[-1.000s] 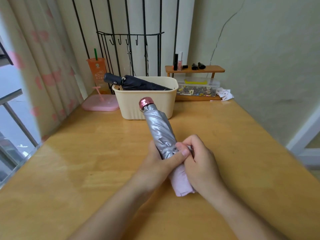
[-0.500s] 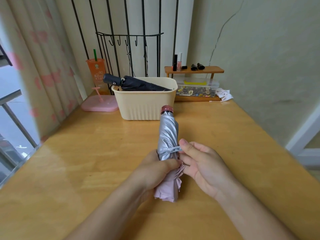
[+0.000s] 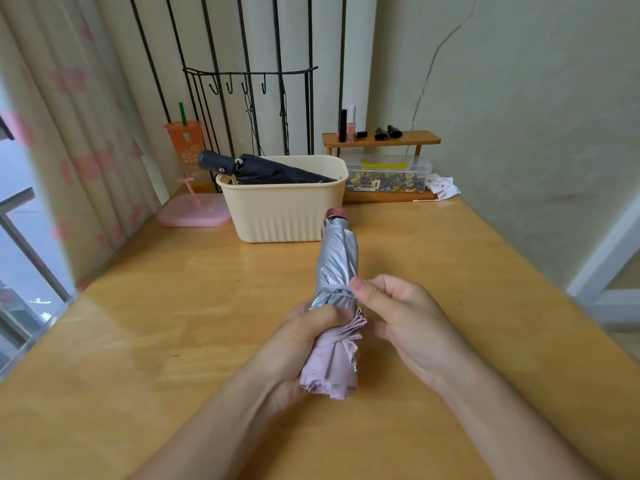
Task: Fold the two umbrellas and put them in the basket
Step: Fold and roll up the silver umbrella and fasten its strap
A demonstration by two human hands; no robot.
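Two umbrellas show. The dark umbrella lies in the basket, handle jutting over its left rim. The silver umbrella is over the worktop, cap toward the basket: the left hand is wrapped round its middle, the right hand pinches the end of the strap wound round it.

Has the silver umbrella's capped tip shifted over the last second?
Yes. The silver umbrella swung right: its tip went from the basket front's middle to its right corner.
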